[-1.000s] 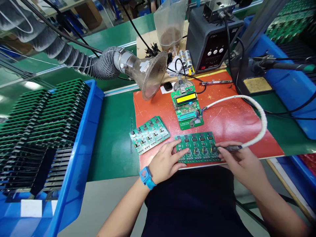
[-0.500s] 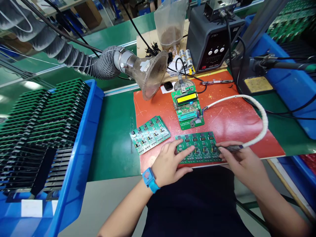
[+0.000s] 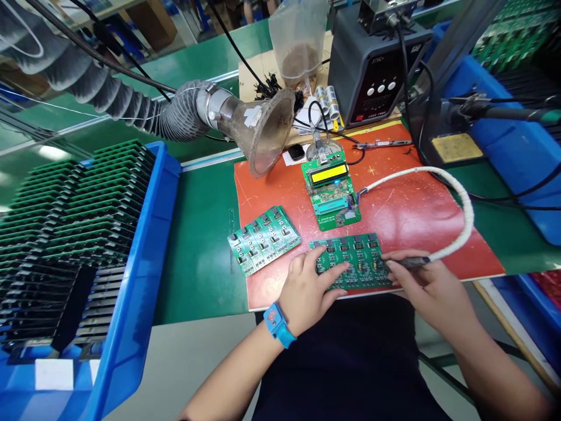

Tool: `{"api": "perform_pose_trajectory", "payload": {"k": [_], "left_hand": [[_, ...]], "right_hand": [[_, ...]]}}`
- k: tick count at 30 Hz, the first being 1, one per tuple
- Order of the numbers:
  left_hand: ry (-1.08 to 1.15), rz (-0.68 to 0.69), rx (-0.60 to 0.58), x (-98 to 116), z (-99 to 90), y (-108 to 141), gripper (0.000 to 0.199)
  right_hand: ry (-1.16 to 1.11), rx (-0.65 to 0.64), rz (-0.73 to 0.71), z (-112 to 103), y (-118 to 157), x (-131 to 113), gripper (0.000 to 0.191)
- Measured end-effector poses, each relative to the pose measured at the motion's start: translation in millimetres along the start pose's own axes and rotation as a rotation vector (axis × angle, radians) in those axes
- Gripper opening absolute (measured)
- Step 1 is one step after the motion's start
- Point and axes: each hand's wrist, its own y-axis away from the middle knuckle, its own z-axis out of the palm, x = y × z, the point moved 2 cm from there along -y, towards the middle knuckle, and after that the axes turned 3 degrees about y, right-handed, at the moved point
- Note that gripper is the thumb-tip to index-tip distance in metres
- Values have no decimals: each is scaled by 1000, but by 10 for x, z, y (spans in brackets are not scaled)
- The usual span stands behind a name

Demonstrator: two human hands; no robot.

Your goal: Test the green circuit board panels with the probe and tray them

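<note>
A green circuit board [image 3: 367, 279] with a row of small digit displays lies flat at the near edge of the red mat. Across its left part rests my left hand [image 3: 307, 286], fingers spread, with a blue band at the wrist. My right hand [image 3: 432, 286] pinches a dark probe [image 3: 412, 262] whose tip is at the board's right end; the exact contact is hidden by my fingers. From the probe a white wrapped cable [image 3: 467, 204] loops back to a programmer board [image 3: 336, 202] with a lit yellow screen. Another board like the first, a circuit board [image 3: 264, 240], lies to the left.
A blue bin [image 3: 131, 298] at left holds upright boards. Over the mat [image 3: 403, 199] hangs a fume extraction funnel [image 3: 272, 131]. A soldering station [image 3: 377, 70] stands at the back, with a soldering iron [image 3: 504, 111] and another blue bin [image 3: 504, 146] at right.
My left hand has slid a little to the right over the board. My right hand keeps the probe at the board's right end. The view has shifted slightly.
</note>
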Motion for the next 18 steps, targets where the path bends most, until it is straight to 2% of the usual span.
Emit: {"api": "perform_pose_trajectory", "payload": {"k": [9, 15, 18], "left_hand": [[4, -28, -30, 24, -29, 0, 46], [-200, -59, -85, 229, -83, -89, 73], [-312, -91, -96, 357, -45, -155, 76]], "right_hand": [[-15, -4, 10, 5, 0, -42, 40], [-1, -1, -6, -9, -4, -10, 38], [7, 3, -31, -5, -6, -8, 36]]}}
